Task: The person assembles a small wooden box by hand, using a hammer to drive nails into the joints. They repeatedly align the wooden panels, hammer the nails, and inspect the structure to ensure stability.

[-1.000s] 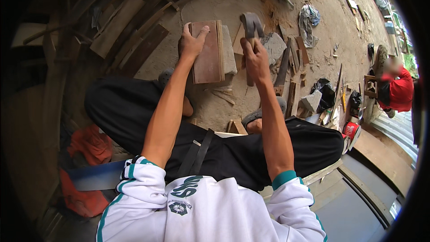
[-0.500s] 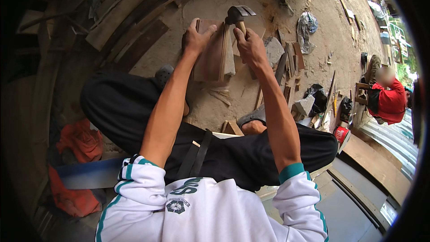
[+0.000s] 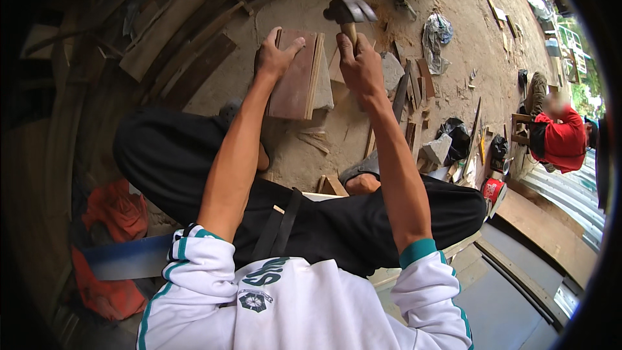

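My right hand (image 3: 361, 72) is closed round the pale wooden handle of a claw hammer (image 3: 350, 10). Its dark metal head is up in the air, to the right of a reddish-brown wooden piece (image 3: 293, 84) and apart from it. That piece looks like a flat box or stacked boards, with layered pale edges along its right side. My left hand (image 3: 275, 55) grips its upper left part, thumb on the face and fingers over the far left edge. Behind it a grey block (image 3: 323, 93) shows in part.
Long boards (image 3: 159, 35) are heaped at the far left. Wood scraps (image 3: 414, 81), a crumpled plastic bag (image 3: 436, 42) and a black bag (image 3: 457, 139) lie to the right. A person in red (image 3: 560, 139) sits at the far right. An orange cloth (image 3: 116, 210) lies at left.
The hammer has lifted away from the upper right edge of the wooden piece, its head now clear of it. My left hand still holds the piece, which looks slightly more tilted.
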A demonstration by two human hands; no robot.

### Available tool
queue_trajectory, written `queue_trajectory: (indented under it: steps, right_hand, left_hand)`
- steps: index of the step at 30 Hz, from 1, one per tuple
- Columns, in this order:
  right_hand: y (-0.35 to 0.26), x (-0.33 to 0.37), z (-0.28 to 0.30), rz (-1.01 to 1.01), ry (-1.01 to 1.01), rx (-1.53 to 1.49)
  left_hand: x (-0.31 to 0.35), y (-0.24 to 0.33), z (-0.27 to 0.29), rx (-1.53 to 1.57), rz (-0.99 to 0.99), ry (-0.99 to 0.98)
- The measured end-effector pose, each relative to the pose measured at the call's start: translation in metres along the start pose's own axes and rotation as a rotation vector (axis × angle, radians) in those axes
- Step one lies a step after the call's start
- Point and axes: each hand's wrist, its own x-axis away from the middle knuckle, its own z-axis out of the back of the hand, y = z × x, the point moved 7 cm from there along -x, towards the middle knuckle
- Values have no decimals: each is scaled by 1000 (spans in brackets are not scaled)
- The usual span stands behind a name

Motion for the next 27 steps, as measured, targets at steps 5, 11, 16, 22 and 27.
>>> queue_trajectory:
  steps: [5, 11, 16, 22, 27]
  right_hand:
    - [27, 16, -22, -130, -100, -12]
    - [6, 7, -1, -59, -48, 23]
    - [48, 11, -22, -69, -73, 87]
    - [13, 3, 3, -105, -87, -3]
    - [46, 6, -15, -158, -159, 95]
  left_hand:
    - [-9, -4, -11, 44, -3, -102]
    - [-10, -16, -5, -13, -58, -9]
    - [-8, 4, -17, 62, 6, -155]
    - [-12, -6, -8, -40, -30, -107]
    - [-3, 16, -17, 14, 0, -176]
